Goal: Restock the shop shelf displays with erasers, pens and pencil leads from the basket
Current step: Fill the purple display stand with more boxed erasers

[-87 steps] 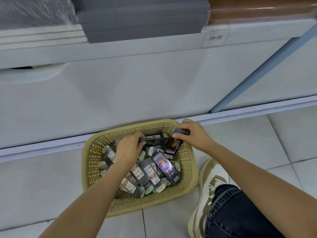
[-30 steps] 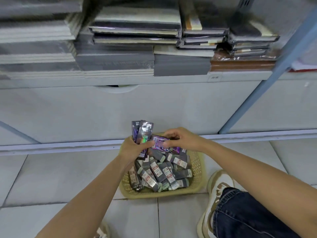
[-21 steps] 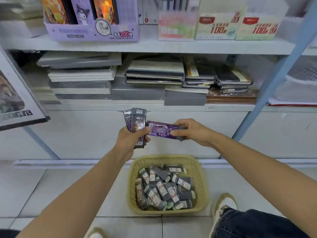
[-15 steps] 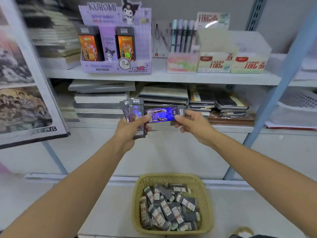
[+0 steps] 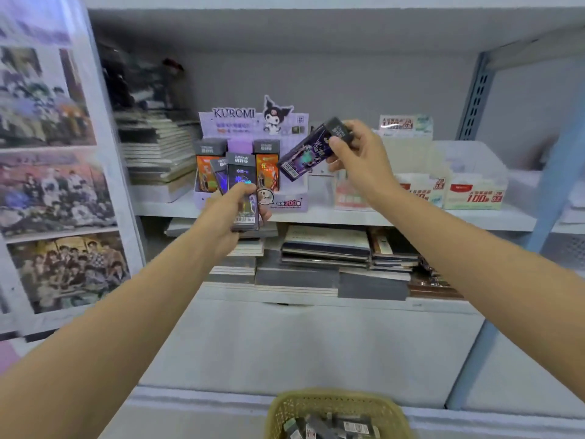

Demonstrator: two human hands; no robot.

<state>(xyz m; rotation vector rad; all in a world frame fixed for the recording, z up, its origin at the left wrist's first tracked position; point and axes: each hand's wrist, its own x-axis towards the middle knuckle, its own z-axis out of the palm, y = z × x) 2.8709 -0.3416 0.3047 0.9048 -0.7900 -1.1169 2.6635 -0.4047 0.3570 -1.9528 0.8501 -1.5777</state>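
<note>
My left hand (image 5: 229,213) grips a small stack of dark pencil lead boxes (image 5: 241,179), held upright in front of the purple Kuromi display (image 5: 253,128) on the shelf. My right hand (image 5: 357,156) pinches one dark lead box (image 5: 305,153) by its top end, tilted with its lower end pointing at the display's right side. Orange lead boxes (image 5: 267,167) stand in the display's slots. The yellow basket (image 5: 335,407) with several grey erasers sits on the floor at the bottom edge.
White display boxes with red labels (image 5: 468,191) stand right of the Kuromi display. Stacks of notebooks (image 5: 326,245) fill the shelf below and more notebooks (image 5: 155,150) lie at the left. A photo poster (image 5: 53,172) hangs at far left. A blue upright (image 5: 550,201) stands right.
I have risen from the basket and both hands have lifted to shelf height. My right hand has carried its single box up and right, away from the left hand's stack, toward the display.
</note>
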